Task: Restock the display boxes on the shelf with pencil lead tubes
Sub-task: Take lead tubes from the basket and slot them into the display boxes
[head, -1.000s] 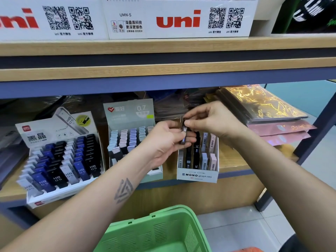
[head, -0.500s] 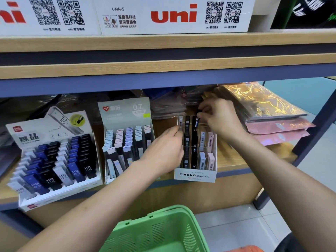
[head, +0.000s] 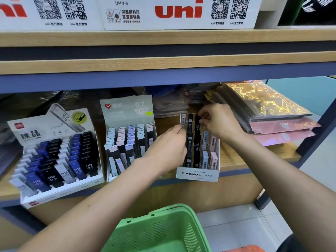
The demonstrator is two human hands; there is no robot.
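Two hands work at the back of the MONO graph MG display box [head: 198,175] on the lower shelf [head: 254,157]. The left hand [head: 167,150] reaches in from the box's left side; its fingertips pinch a pale lead tube [head: 183,120] that stands upright in the box's rear left corner. The right hand [head: 218,122] is over the rear of the box, thumb and forefinger closed on the top of a black lead tube [head: 197,122] in the rear row. Further tubes fill the box in columns: black ones at the centre, pale blue and pink ones toward the right.

Just left of this box stands a grey-green 0.7 display box [head: 127,110] with rows of pastel-capped tubes. Further left sits a white HB 0.5 display box [head: 60,193] with black, blue and white tubes. Right of the hands, a stack of iridescent plastic packets [head: 269,110] lies on the same shelf. The upper shelf carries white uni cartons [head: 178,11]. Below the forearms, a green plastic basket [head: 160,231] occupies the bottom of the view, over a tiled floor [head: 236,226].
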